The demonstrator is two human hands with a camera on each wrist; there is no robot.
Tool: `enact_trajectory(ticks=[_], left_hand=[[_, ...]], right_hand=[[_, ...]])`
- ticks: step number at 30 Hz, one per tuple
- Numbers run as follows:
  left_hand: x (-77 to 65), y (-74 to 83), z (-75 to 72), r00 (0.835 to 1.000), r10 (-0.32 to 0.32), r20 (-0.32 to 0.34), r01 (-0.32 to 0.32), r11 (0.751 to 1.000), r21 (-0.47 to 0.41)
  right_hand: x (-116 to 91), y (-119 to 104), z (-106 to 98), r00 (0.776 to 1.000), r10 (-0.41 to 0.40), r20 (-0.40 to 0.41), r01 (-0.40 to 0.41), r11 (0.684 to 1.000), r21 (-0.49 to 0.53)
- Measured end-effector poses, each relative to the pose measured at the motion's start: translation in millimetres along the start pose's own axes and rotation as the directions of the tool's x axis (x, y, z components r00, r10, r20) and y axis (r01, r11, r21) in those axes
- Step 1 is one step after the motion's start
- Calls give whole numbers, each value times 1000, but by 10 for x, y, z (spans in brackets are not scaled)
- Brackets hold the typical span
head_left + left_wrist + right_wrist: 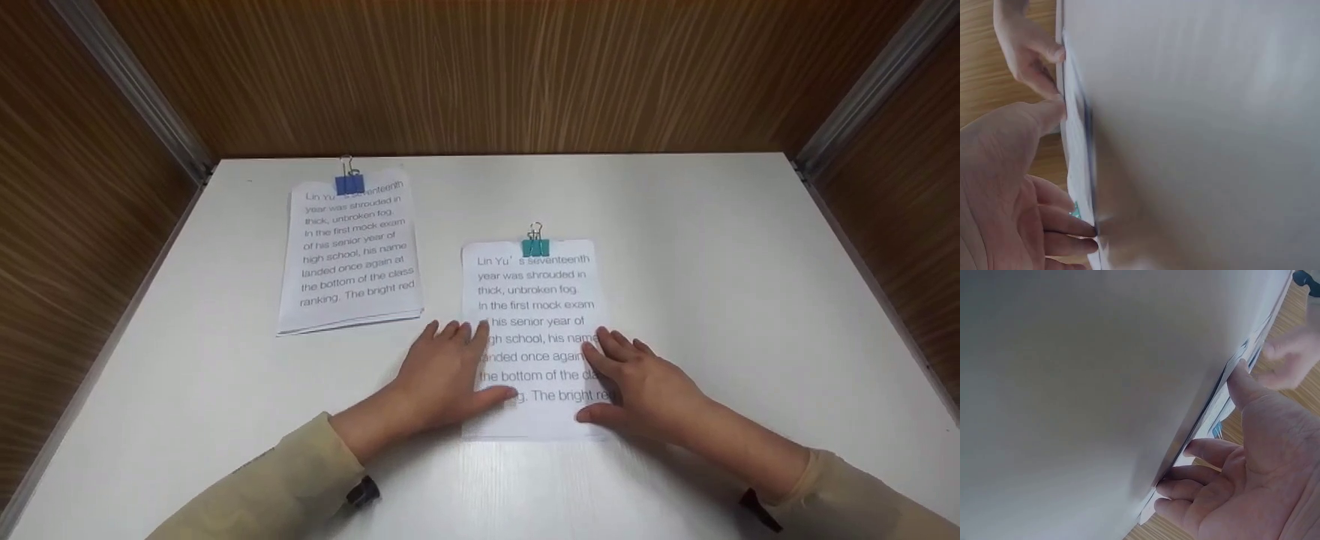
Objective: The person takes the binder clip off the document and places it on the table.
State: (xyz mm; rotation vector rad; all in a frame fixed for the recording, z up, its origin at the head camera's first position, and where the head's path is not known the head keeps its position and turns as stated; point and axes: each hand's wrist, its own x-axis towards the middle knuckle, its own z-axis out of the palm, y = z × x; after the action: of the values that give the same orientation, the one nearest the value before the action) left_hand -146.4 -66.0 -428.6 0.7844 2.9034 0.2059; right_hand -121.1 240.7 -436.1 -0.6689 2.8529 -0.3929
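On the white table [750, 262], far left: printed stack [356, 255], blue clip [349, 185] at far edge | left hand [439, 375]: spread wide, touching left edge of near stack [525, 421] | near stack: centre, flat, green clip [535, 248] at far edge | right hand [646, 390]: spread, touching right edge

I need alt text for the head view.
Left hand and right hand touch opposite edges of printed pages with a teal binder clip on a white table. Similar pages with a blue binder clip lie farther left.
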Motion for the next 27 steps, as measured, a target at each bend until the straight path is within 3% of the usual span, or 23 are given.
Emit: enact_trajectory(ticks=[3,7,11,16,18,25,27], left_hand=[[179,-109,-114,998,-1,-64,-1,1000,-31],[474,-309,-263,995,-2,-98,-9,994,-107],[740,-526,-350,997,-13,-73,-3,976,-217],[998,-755,-348,999,-10,-38,-3,945,-326],[1075,-823,-328,1000,-19,-24,9,928,-373],[1246,-919,-262,994,-95,48,106,829,-549],[1272,-923,-247,992,-110,66,128,822,-555]], right_hand=[[-6,12,0,1000,10,2,-10,1000,4],[-10,20,-8,1000,19,6,-19,1000,7],[-15,22,-12,1000,-4,-5,5,1000,24],[-14,20,-6,1000,-24,-19,25,999,24],[-13,16,-1,999,-28,-21,29,999,19],[-10,5,7,1000,-16,-10,16,1000,23],[-11,3,4,1000,-14,-4,15,1000,26]])
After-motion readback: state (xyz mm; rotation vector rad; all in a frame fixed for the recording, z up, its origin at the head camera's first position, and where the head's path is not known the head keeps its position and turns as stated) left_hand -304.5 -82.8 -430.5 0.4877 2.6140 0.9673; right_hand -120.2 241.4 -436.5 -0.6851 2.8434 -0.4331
